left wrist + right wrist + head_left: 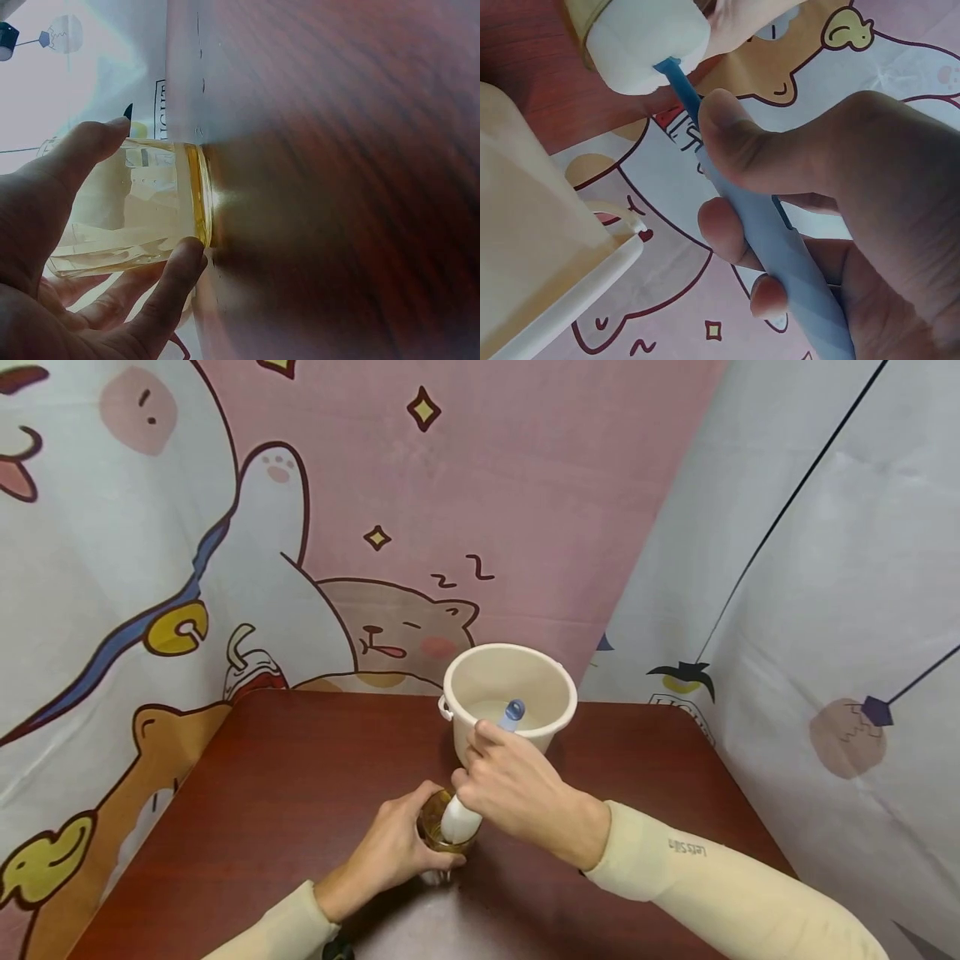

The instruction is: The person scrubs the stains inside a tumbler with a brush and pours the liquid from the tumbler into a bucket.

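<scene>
An amber-tinted drinking glass (142, 202) is gripped by my left hand (397, 842), with the thumb on one side and the fingers around the other. Its base is at the tabletop; whether it touches cannot be told. My right hand (517, 787) holds a sponge cup brush by its blue handle (757, 232), thumb pressed along it. The brush's white sponge head (459, 821) sits tilted inside the mouth of the glass. In the right wrist view, part of the sponge (649, 45) shows above the rim.
A cream bucket (459, 727) stands upright just beyond my hands, its handle lug on the left side. The reddish-brown wooden table (300, 777) extends around it. Cartoon-printed cloth (540, 485) hangs behind and beside the table.
</scene>
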`<state>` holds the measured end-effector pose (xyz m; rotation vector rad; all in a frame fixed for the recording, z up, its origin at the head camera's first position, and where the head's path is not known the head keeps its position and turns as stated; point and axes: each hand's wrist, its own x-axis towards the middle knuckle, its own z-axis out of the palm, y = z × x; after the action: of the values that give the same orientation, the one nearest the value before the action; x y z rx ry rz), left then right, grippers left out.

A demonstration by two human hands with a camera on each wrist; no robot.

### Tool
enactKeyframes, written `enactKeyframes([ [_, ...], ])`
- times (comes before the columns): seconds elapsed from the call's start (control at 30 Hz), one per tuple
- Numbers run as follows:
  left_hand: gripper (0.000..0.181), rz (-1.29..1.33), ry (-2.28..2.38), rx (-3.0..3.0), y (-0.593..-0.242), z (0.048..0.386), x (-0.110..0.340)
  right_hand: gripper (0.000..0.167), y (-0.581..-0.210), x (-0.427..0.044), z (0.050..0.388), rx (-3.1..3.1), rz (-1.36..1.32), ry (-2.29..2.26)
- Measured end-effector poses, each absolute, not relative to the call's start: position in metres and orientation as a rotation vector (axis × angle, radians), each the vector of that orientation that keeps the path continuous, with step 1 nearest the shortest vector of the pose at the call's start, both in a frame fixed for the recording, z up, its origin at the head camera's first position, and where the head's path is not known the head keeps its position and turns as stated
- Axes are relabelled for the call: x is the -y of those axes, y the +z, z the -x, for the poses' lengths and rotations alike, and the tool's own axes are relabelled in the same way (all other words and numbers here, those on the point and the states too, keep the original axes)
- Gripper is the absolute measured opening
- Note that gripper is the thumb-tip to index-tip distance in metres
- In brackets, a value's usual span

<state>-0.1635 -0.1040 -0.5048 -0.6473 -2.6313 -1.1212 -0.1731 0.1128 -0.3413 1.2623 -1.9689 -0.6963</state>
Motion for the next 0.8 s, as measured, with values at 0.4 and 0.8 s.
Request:
enactKeyframes([
  [0.4, 0.079, 0.616, -1.115, 2.662, -0.504, 0.164, 0.102, 0.027, -0.343, -0.118, 0.172, 2.04, -1.278, -0.666],
  [0.8, 0.076, 0.594, -1.148, 2.668, -0.507, 0.162, 0.102, 0.03, -0.352, -0.117, 0.171, 2.054, -1.27, -0.562],
])
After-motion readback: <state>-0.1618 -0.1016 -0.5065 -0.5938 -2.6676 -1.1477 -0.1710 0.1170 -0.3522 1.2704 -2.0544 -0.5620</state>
